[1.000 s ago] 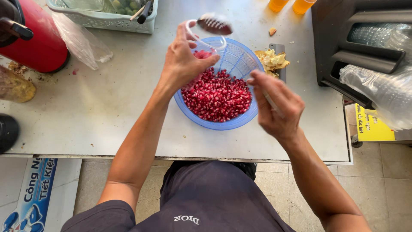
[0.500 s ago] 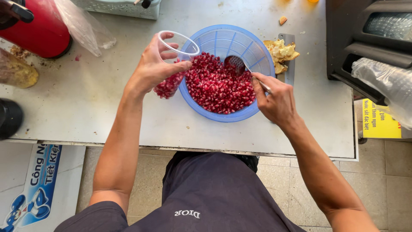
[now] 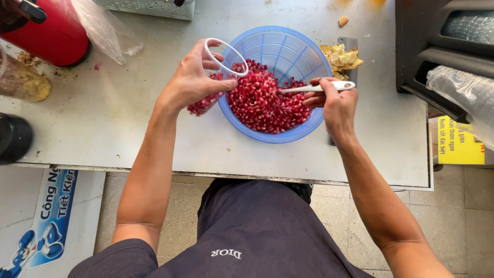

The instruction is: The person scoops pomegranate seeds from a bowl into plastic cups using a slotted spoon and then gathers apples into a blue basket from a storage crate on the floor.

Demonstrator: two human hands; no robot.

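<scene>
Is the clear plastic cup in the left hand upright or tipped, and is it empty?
Tipped and partly filled. The clear cup in the left hand leans its mouth over the blue basket, and red seeds sit in its lower end.

Left arm: bare, reaching forward, elbow slightly bent.
Left hand (image 3: pixel 193 77): fingers curled in a grip, thumb toward the right, wrist tilted sideways.
Right arm: bare, stretched forward from lower right.
Right hand (image 3: pixel 334 100): knuckles up, fingers (image 3: pixel 315 97) pinched closed, pointing left.
</scene>
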